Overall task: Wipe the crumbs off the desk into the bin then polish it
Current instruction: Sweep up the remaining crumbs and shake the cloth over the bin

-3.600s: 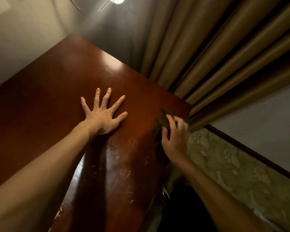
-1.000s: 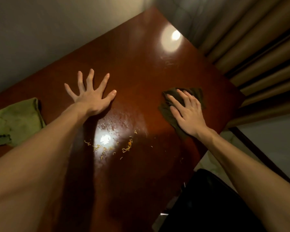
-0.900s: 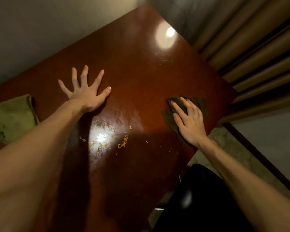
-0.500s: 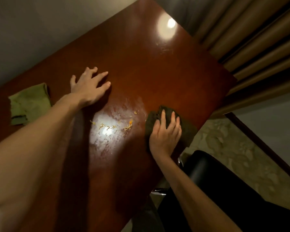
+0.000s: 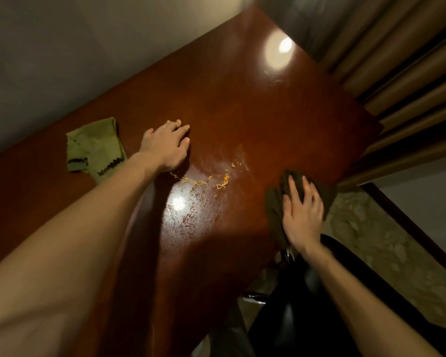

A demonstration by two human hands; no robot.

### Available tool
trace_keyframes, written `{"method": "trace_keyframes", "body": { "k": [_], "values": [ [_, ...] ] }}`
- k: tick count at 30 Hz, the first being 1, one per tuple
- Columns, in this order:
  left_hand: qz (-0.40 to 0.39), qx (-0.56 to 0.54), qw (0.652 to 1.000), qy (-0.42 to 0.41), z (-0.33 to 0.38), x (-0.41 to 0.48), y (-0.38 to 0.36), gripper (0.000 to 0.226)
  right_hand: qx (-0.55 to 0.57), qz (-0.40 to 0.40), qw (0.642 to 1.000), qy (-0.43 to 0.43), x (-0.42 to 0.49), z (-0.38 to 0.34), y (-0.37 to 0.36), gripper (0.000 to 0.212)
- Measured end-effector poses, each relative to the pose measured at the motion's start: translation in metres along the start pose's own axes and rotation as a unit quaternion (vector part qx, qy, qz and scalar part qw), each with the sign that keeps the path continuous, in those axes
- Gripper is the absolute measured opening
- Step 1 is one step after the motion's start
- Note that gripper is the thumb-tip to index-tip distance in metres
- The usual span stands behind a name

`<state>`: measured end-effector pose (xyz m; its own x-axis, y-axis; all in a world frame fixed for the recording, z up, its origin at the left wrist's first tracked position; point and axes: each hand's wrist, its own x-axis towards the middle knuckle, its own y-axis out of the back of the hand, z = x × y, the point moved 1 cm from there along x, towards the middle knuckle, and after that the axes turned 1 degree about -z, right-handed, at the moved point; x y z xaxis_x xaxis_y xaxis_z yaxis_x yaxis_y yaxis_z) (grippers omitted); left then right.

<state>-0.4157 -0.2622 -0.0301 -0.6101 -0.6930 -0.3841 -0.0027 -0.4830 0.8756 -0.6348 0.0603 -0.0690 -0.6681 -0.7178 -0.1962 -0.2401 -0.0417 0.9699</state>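
Desk (image 5: pixel 242 112): glossy red-brown top, curtains (image 5: pixel 397 81) behind. Dark shape (image 5: pixel 319 305) below its edge: possibly the bin. Green cloth (image 5: pixel 93 148): idle, far left. Dark cloth (image 5: pixel 273 202): at desk edge. Crumbs (image 5: pixel 201 181): mid-desk; best swept edgeward in one flat pass. Fingers (image 5: pixel 292 186): right hand (image 5: pixel 303 215) spread, pressing dark cloth; left hand (image 5: pixel 165 148) relaxed on wood.

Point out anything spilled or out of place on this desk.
Yellow-orange crumbs lie scattered on the desk, between the left hand and the dark cloth under the right hand. Smears dull the shine beside them.
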Motion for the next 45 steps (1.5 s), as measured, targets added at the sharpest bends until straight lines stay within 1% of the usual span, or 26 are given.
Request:
{"method": "trace_keyframes", "body": {
  "k": [2,4,9,12,15,21,27,31,32,33,35,36,37,38,39,40,41,43,45],
  "values": [
    [0.001,-0.010,1.000,-0.001,0.000,-0.002,-0.002,0.056,-0.004,0.000,1.000,-0.003,-0.028,-0.022,-0.011,0.061],
    [0.000,-0.015,1.000,-0.006,0.000,-0.003,-0.001,0.057,-0.003,0.005,1.000,-0.004,-0.030,-0.049,-0.015,0.062],
    [-0.013,-0.053,0.998,-0.015,-0.006,0.002,0.005,0.057,0.007,0.033,0.999,0.020,0.030,-0.112,-0.013,0.064],
    [-0.018,-0.096,0.995,-0.010,-0.013,0.005,0.004,0.056,0.031,0.039,0.995,0.090,0.051,-0.132,-0.014,0.059],
    [-0.024,-0.115,0.993,-0.010,-0.015,0.004,0.001,0.057,0.063,0.036,0.984,0.160,0.056,-0.132,-0.013,0.053],
    [-0.021,-0.152,0.988,-0.015,-0.019,0.007,-0.002,0.058,0.141,0.044,0.961,0.234,0.052,-0.147,-0.008,0.046],
    [-0.007,-0.168,0.986,-0.018,-0.023,0.009,-0.013,0.058,0.078,0.010,0.940,0.331,0.032,-0.184,-0.018,0.052],
    [-0.029,-0.189,0.981,-0.031,-0.027,0.005,-0.009,0.058,0.031,0.000,0.906,0.422,0.015,-0.191,-0.026,0.052],
    [-0.020,-0.196,0.980,-0.037,-0.030,0.003,-0.006,0.056,0.035,0.002,0.903,0.428,0.014,-0.190,-0.027,0.051],
    [0.014,-0.185,0.982,-0.044,-0.034,-0.002,-0.002,0.052,0.054,0.007,0.905,0.423,0.014,-0.189,-0.027,0.050],
    [0.141,-0.100,0.984,-0.042,-0.044,-0.016,0.005,0.041,0.108,0.030,0.916,0.385,0.019,-0.189,-0.026,0.048],
    [0.209,-0.056,0.976,-0.021,-0.052,-0.026,0.005,0.039,0.126,0.046,0.925,0.356,0.022,-0.189,-0.025,0.047],
    [0.261,-0.033,0.965,0.018,-0.060,-0.037,0.004,0.039,0.133,0.060,0.936,0.321,0.026,-0.189,-0.024,0.047],
    [0.290,-0.032,0.954,0.064,-0.069,-0.049,0.001,0.041,0.133,0.068,0.947,0.284,0.030,-0.191,-0.022,0.048],
    [0.294,-0.045,0.949,0.102,-0.080,-0.059,-0.005,0.043,0.128,0.070,0.957,0.252,0.034,-0.194,-0.020,0.049],
    [0.275,-0.054,0.952,0.123,-0.090,-0.066,-0.012,0.046,0.116,0.071,0.964,0.229,0.038,-0.198,-0.019,0.051],
    [0.249,-0.053,0.959,0.127,-0.099,-0.072,-0.021,0.048,0.097,0.072,0.969,0.217,0.043,-0.203,-0.019,0.052],
    [0.214,-0.034,0.970,0.108,-0.114,-0.078,-0.038,0.052,0.061,0.075,0.969,0.227,0.050,-0.212,-0.020,0.054],
    [0.215,-0.028,0.971,0.100,-0.121,-0.077,-0.047,0.054,0.058,0.074,0.962,0.258,0.053,-0.217,-0.020,0.053]
  ]
}}
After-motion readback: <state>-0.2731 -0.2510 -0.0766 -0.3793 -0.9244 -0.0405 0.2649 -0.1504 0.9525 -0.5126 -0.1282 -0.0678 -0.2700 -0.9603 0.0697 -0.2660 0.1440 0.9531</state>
